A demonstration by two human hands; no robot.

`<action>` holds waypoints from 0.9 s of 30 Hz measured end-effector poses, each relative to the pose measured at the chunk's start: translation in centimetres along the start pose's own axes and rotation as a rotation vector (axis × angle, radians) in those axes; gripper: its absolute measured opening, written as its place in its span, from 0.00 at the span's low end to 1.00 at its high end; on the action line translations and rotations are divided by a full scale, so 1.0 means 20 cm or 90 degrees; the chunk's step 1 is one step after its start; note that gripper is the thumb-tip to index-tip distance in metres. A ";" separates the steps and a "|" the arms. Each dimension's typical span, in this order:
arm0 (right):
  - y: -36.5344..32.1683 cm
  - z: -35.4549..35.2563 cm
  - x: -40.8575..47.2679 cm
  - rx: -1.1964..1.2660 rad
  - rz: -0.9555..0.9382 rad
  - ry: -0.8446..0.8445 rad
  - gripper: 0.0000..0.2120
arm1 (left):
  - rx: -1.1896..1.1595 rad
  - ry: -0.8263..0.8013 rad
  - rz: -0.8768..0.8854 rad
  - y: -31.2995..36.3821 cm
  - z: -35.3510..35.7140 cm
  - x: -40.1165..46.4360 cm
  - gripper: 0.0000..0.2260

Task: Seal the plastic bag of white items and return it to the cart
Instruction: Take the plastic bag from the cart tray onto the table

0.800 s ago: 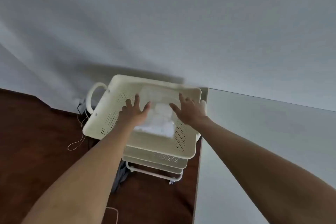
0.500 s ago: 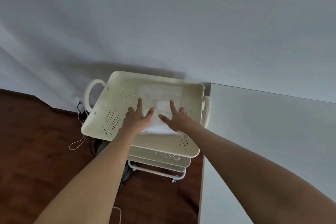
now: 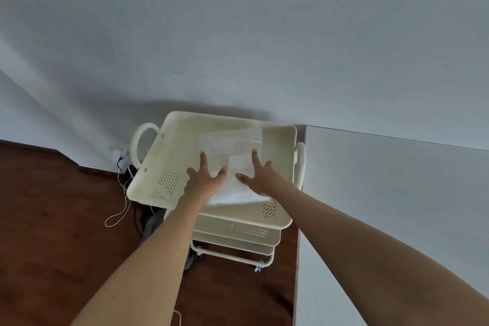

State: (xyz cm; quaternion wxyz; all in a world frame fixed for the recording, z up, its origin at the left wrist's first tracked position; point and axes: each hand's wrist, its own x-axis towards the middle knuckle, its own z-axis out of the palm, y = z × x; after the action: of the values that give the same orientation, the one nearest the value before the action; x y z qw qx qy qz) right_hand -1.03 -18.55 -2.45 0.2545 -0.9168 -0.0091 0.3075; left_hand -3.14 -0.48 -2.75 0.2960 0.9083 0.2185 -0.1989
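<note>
A clear plastic bag (image 3: 232,151) with white items inside lies flat in the top tray of a cream perforated cart (image 3: 169,137). My left hand (image 3: 203,180) rests palm down on the bag's near left part, fingers spread. My right hand (image 3: 262,176) presses flat on the bag's near right part, fingers also spread. The bag's far edge reaches toward the back of the tray. Both hands cover the near half of the bag, so I cannot see its seal.
The cart stands against a white wall, with lower trays (image 3: 238,235) and a wheeled frame beneath. A white table (image 3: 383,193) adjoins its right side. Loose white and dark cables (image 3: 119,212) lie on the dark wooden floor at the left.
Both hands have slid toward the near part of the bag and stay flat on it. The view shifted slightly, so the cart sits more to the right.
</note>
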 end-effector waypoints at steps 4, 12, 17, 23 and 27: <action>-0.02 -0.01 -0.07 -0.014 0.000 0.015 0.45 | -0.076 0.008 -0.030 -0.01 0.00 -0.05 0.43; -0.09 -0.13 -0.26 0.002 -0.043 0.073 0.46 | 0.027 0.096 0.066 0.05 -0.09 -0.19 0.43; -0.13 -0.30 -0.43 0.036 -0.079 0.119 0.47 | 0.023 0.188 0.138 0.19 -0.21 -0.36 0.42; -0.02 -0.48 -0.68 0.056 -0.107 0.198 0.47 | 0.060 0.276 0.246 0.44 -0.26 -0.62 0.40; 0.10 -0.59 -0.86 0.081 -0.116 0.251 0.46 | 0.055 0.281 0.296 0.61 -0.20 -0.80 0.38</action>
State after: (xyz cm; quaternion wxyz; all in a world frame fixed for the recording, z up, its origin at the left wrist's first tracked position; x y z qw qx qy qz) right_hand -8.62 -28.72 14.28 0.3352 -0.9368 -0.0228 0.0979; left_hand -9.14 -11.37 13.60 0.2401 0.9669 0.0552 0.0666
